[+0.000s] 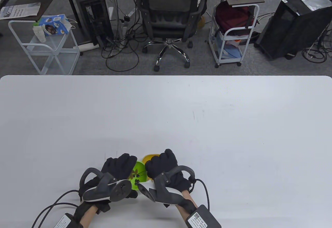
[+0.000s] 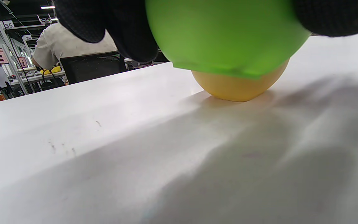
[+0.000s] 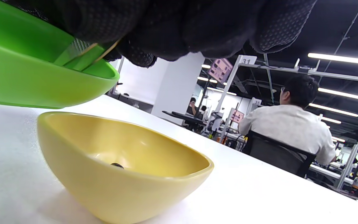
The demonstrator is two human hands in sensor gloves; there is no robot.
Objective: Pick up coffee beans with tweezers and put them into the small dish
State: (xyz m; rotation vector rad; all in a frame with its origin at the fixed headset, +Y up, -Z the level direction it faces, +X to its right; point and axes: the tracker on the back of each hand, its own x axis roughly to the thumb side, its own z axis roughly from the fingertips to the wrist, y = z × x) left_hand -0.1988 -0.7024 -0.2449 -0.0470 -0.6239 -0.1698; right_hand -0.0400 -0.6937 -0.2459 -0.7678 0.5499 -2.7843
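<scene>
My left hand (image 1: 126, 161) grips the near-left rim of a green dish (image 1: 139, 166) that holds several coffee beans (image 1: 136, 177). In the left wrist view the green dish (image 2: 225, 34) hangs above the table, in front of the yellow dish (image 2: 238, 88). My right hand (image 1: 155, 165) holds tweezers (image 3: 85, 53) whose tips reach into the green dish (image 3: 36, 81). The small yellow dish (image 1: 149, 157) stands just behind it. In the right wrist view the yellow dish (image 3: 120, 174) holds one bean (image 3: 117, 165).
The white table (image 1: 181, 113) stretches wide around the hands. Glove cables (image 1: 52, 207) trail off the front edge. Beyond the far edge stand an office chair (image 1: 170, 12) and carts.
</scene>
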